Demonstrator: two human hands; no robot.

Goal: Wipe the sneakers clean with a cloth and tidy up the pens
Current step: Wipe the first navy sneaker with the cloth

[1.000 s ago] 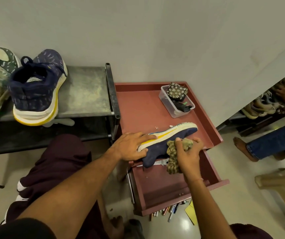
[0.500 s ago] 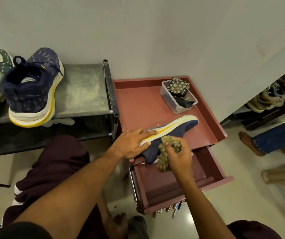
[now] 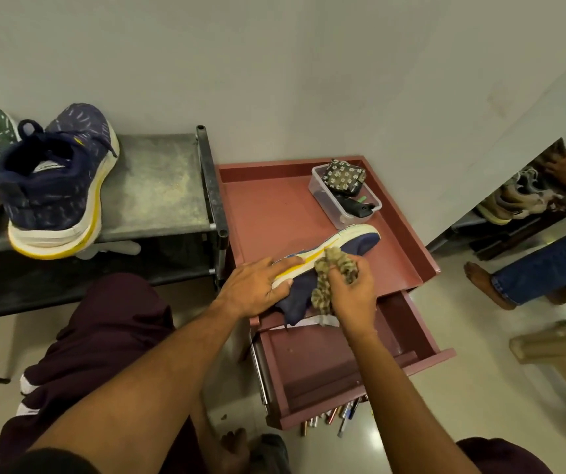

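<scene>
Your right hand (image 3: 351,292) grips the cloth (image 3: 336,265), left hand (image 3: 257,285) flat-fingered on the sneaker (image 3: 353,239) at the front edge of the cabinet top (image 3: 274,206): you're wiping; the next stroke needs that brace.

I wore dark maroon shorts (image 3: 104,336), which spread below and to the left of my left hand (image 3: 257,289). White bands (image 3: 27,388) edged their outer side, far out from that hand. More of the same maroon fabric showed low down, beneath my right hand (image 3: 353,295). Both forearms were bare from the wrists back. A black sleeve (image 3: 35,461) covered my left upper arm. Well below both hands, my foot (image 3: 233,444) was bare.
</scene>
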